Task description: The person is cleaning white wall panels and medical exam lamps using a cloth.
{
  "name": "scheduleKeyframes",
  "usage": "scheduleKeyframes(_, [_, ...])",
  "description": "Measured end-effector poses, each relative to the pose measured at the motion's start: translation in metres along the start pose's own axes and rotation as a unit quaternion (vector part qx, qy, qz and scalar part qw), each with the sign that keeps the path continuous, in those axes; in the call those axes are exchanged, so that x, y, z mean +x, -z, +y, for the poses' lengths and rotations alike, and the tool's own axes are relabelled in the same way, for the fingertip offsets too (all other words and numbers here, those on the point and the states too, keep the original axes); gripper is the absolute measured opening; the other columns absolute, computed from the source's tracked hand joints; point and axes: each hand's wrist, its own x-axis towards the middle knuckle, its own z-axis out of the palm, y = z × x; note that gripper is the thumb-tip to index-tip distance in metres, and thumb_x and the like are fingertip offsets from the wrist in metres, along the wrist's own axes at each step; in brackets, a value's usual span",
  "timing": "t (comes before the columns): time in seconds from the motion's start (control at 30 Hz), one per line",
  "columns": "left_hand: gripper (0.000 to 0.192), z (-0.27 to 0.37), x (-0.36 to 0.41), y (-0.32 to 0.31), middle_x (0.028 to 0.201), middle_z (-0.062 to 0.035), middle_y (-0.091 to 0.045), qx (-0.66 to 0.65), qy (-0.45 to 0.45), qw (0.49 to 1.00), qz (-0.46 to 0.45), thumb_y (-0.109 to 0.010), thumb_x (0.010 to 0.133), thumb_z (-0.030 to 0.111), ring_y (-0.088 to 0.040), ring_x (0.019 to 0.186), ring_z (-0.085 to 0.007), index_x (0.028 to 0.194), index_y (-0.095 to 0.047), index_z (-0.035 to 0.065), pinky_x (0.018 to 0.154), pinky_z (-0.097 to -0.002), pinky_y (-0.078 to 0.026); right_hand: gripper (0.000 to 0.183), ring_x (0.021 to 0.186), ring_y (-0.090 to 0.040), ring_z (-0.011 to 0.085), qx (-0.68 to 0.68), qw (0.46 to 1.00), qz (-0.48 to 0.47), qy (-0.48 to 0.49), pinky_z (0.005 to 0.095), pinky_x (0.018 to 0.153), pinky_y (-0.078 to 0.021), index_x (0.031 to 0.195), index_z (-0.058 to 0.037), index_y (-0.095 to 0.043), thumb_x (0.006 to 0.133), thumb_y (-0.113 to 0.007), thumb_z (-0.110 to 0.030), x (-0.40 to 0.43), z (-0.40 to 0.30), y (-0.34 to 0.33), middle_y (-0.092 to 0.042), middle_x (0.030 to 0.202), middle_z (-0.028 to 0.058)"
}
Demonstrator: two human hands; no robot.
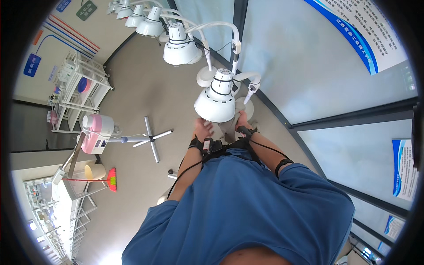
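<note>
Under the near rim of a white gooseneck lamp's shade (217, 102), my left hand (203, 128) is raised with its fingers apart and nothing seen in it. My right hand (242, 120) is closed on a grey cloth (228, 128) just right of the shade; the cloth hangs between my hands, and the shade hides part of it. The lamp's round white base (245, 107) stands on the floor beyond my right hand. Both wrists carry black straps and devices with cables.
More white lamps (180, 49) line the glass partition (278, 59). To the left are a white trolley (82, 89), a pink and white device (97, 132) on a stand with a star-shaped foot (151, 138), a red broom (112, 179), a beige bin (95, 171) and a white table (63, 198).
</note>
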Motion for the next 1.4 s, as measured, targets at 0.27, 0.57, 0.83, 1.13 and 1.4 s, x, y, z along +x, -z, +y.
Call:
scheduleKeyframes(0.27, [0.073,-0.039,0.073,0.038,0.134,-0.0147,-0.027,0.185,0.027,0.958,-0.219,-0.044,0.077,0.062,-0.032,0.119,-0.0349,0.132,-0.029,0.0167,0.091,-0.0586,-0.028,0.035,0.099,-0.053,0.025,-0.162,0.898,-0.381,-0.151,0.0353,0.08,-0.0465,0.112,-0.0026,-0.05,0.082,-0.055,-0.02,-0.052,0.0,-0.025,-0.056,0.108,0.0112])
scheduleKeyframes(0.57, [0.044,-0.029,0.033,0.019,0.114,-0.0088,-0.051,-0.01,-0.101,0.964,-0.245,-0.044,0.079,0.04,-0.049,0.106,-0.0257,0.109,-0.05,0.008,0.09,-0.0383,-0.039,0.038,0.095,-0.053,0.0188,-0.582,0.753,-0.292,0.093,0.0316,0.08,-0.0431,0.107,-0.0023,-0.056,0.07,-0.065,-0.009,-0.054,-0.029,-0.021,-0.059,0.102,0.0087])
scheduleKeyframes(0.83, [0.071,0.0,-0.004,0.027,0.139,-0.0118,-0.028,-0.249,-0.056,0.933,-0.252,-0.034,0.072,0.046,-0.025,0.127,-0.032,0.132,-0.032,0.0089,0.103,-0.0506,-0.018,0.036,0.076,-0.058,0.0229,-0.574,0.78,-0.001,0.252,0.0317,0.068,-0.0464,0.107,-0.0054,-0.054,0.079,-0.052,-0.027,-0.036,-0.159,-0.059,-0.058,0.092,0.0125])
scheduleKeyframes(1.13, [0.06,0.001,-0.024,-0.023,0.138,-0.0081,-0.031,-0.231,0.024,0.936,-0.264,-0.021,0.079,0.041,-0.028,0.127,-0.0299,0.131,-0.036,0.0131,0.102,-0.051,-0.022,0.039,0.071,-0.059,0.0224,-0.437,0.875,-0.132,0.159,0.0339,0.055,-0.0458,0.105,-0.0006,-0.052,0.078,-0.054,-0.028,-0.028,-0.169,-0.116,-0.059,0.091,0.0108])
scheduleKeyframes(1.4, [0.06,0.004,-0.031,-0.032,0.131,-0.0063,-0.041,-0.253,-0.011,0.928,-0.275,-0.021,0.08,0.049,-0.037,0.121,-0.028,0.126,-0.042,0.0156,0.099,-0.049,-0.027,0.031,0.044,-0.043,0.0115,-0.403,0.9,-0.03,0.163,0.0294,0.04,-0.0342,0.07,-0.0032,-0.053,0.075,-0.057,-0.033,-0.004,-0.165,-0.119,-0.051,0.061,0.0036])
